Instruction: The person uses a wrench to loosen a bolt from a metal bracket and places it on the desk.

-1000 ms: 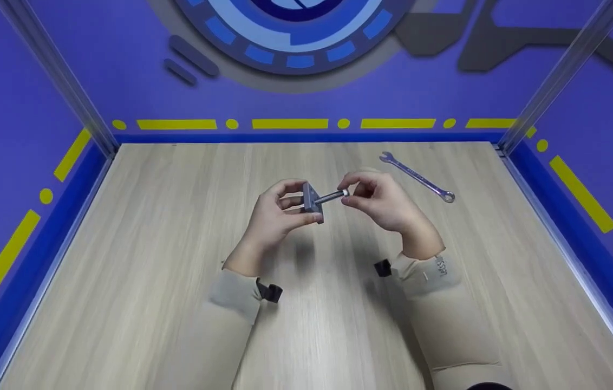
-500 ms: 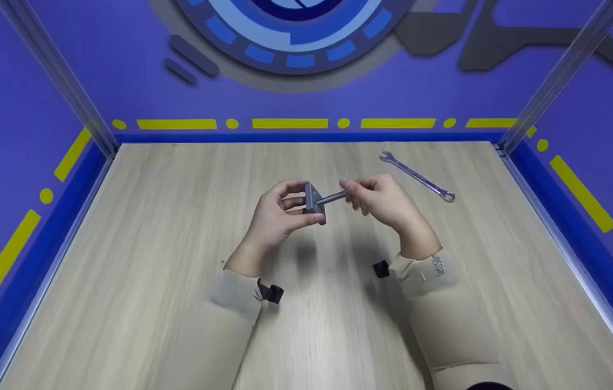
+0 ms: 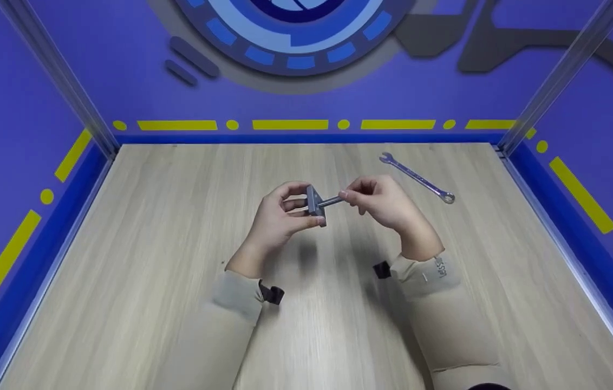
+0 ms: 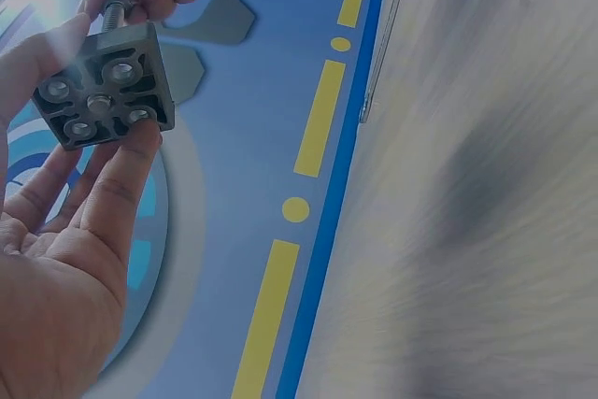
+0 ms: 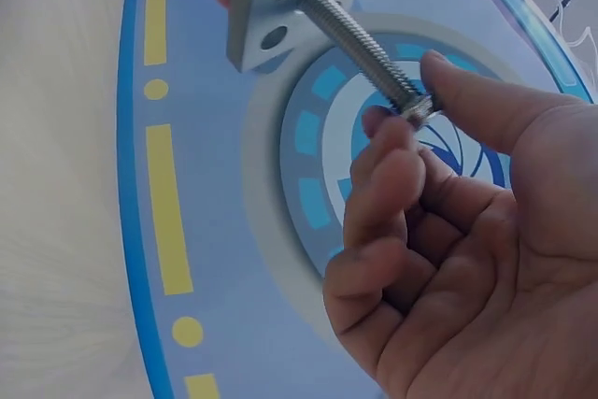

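Over the table, my left hand (image 3: 274, 219) grips a square grey metal plate (image 3: 314, 201) by its edges, thumb on the near side and fingers on the far side. A long threaded bolt (image 3: 331, 201) stands out of the plate's middle toward the right. Its end shows in the centre of the plate's ribbed back (image 4: 131, 39) in the left wrist view, amid several round holes. My right hand (image 3: 385, 200) pinches the bolt's head (image 5: 419, 111) between thumb and index finger, the other fingers curled below. Fingers partly cover the head.
A combination wrench (image 3: 417, 177) lies at the back right of the wooden table (image 3: 149, 244), beyond the right hand. Blue-purple panels (image 3: 295, 103) with yellow marks close off the back and both sides. Metal posts (image 3: 561, 76) stand at the back corners.
The right thumb and fingers have shifted on the bolt's head, now covering it in the head view. The left hand and plate have moved very slightly right and toward the person.
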A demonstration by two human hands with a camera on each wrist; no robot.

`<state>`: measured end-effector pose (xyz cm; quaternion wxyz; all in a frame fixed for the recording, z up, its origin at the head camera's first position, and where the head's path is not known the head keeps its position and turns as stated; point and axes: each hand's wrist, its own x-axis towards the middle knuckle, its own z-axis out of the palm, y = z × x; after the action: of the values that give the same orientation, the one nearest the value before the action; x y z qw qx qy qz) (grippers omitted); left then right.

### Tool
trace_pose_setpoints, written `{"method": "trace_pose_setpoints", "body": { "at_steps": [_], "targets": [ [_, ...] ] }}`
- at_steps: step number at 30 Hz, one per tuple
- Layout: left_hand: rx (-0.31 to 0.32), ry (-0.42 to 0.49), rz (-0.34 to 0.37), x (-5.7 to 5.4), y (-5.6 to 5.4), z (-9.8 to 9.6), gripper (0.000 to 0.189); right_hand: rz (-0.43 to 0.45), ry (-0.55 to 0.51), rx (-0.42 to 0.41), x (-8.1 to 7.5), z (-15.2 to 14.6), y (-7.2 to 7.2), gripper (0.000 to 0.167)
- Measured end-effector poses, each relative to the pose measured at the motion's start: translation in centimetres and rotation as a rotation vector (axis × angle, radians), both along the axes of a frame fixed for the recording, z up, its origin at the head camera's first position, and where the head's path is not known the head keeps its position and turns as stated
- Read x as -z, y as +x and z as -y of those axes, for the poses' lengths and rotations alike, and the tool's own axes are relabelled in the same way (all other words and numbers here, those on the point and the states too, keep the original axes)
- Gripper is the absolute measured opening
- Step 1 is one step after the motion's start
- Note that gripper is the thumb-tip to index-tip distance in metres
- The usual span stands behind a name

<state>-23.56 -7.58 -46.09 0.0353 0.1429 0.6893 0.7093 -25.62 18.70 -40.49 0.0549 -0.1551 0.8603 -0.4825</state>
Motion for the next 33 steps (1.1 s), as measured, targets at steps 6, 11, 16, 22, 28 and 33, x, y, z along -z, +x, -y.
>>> {"method": "trace_pose_setpoints", "body": {
  "at_steps": [6,11,16,22,28,33],
  "targets": [
    [-0.001,0.004,0.018,0.04,0.01,0.09,0.081,-0.05,0.007,0.003,-0.22,-0.02,0.12,0.018],
    [-0.001,0.015,0.024,-0.02,0.06,0.13,0.082,-0.083,-0.021,0.002,-0.31,0.0,0.24,0.02],
    [0.0,0.022,0.026,-0.12,0.03,0.11,0.079,-0.126,-0.063,-0.014,-0.25,0.13,0.32,0.018],
    [-0.004,0.029,0.026,-0.27,0.0,0.15,0.078,-0.09,-0.064,-0.017,-0.19,0.05,0.17,0.032],
    [-0.009,0.021,0.012,-0.29,0.12,-0.01,0.076,0.062,-0.016,0.071,0.01,0.05,-0.07,0.049],
    [-0.004,-0.016,-0.003,-0.2,0.3,-0.1,0.079,0.138,-0.017,0.037,0.23,0.07,-0.12,0.06]
  ]
}}
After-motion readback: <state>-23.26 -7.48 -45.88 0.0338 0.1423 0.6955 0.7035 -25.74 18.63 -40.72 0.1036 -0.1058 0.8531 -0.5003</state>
